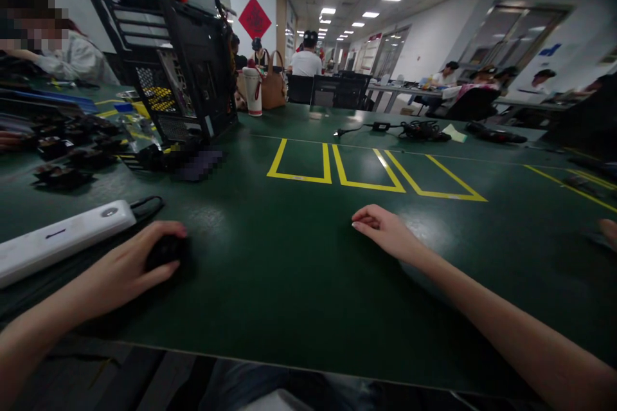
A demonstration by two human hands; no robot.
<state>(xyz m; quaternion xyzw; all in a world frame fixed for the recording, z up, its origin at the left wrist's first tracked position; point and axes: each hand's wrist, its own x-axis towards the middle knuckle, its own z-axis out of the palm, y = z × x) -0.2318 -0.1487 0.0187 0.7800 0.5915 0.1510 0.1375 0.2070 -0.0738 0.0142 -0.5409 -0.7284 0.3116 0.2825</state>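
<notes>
Left hand [130, 266], lower left, clamped on dark object [164, 253], likely light, rigid, best gripped by its sides; right hand [384, 229] empty, slightly apart-fingered.

Between the left hand [157, 256] on its dark rounded object [166, 251] and the right hand [378, 228], I see a broad bare stretch of green counter [274, 256], running from the near edge up to and across the flat yellow tape outlines [299, 177]. On the left, the long white block [67, 240], the loose black parts [62, 176] and the tall open computer case [193, 70] stand in the way. Farther back, the cup [253, 92] and brown handbag [274, 91] block the way beside the case, with coiled black cables [424, 131] lying beyond the tape.
</notes>
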